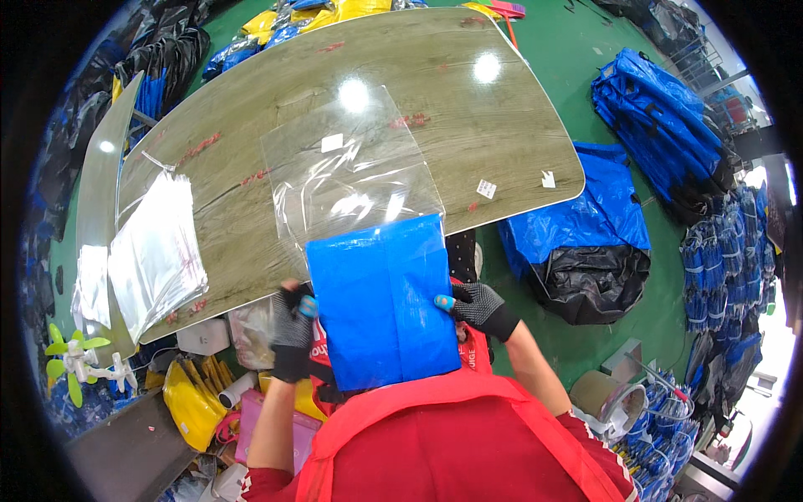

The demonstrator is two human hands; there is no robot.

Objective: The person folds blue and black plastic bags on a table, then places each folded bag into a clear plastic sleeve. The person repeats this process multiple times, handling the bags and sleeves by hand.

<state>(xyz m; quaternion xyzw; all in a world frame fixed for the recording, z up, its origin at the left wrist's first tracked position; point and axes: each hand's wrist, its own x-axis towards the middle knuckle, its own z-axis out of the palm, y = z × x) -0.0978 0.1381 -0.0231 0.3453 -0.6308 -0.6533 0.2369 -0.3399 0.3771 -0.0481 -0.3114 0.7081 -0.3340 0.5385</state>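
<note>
A folded blue bag (381, 301) lies flat at the near edge of the wooden table (468, 109), its far end at the mouth of a clear plastic sleeve (351, 167) spread on the tabletop. My left hand (293, 330), in a dark dotted glove, grips the bag's left edge. My right hand (477, 305), gloved the same way, holds the bag's right edge. The bag's lower end hangs over my red vest.
A stack of clear sleeves (159, 251) lies at the table's left end. Blue bags are piled on the green floor at right (652, 109), beside a blue and black sack (585, 251). Clutter and a yellow bag (192, 402) sit under the table's left side.
</note>
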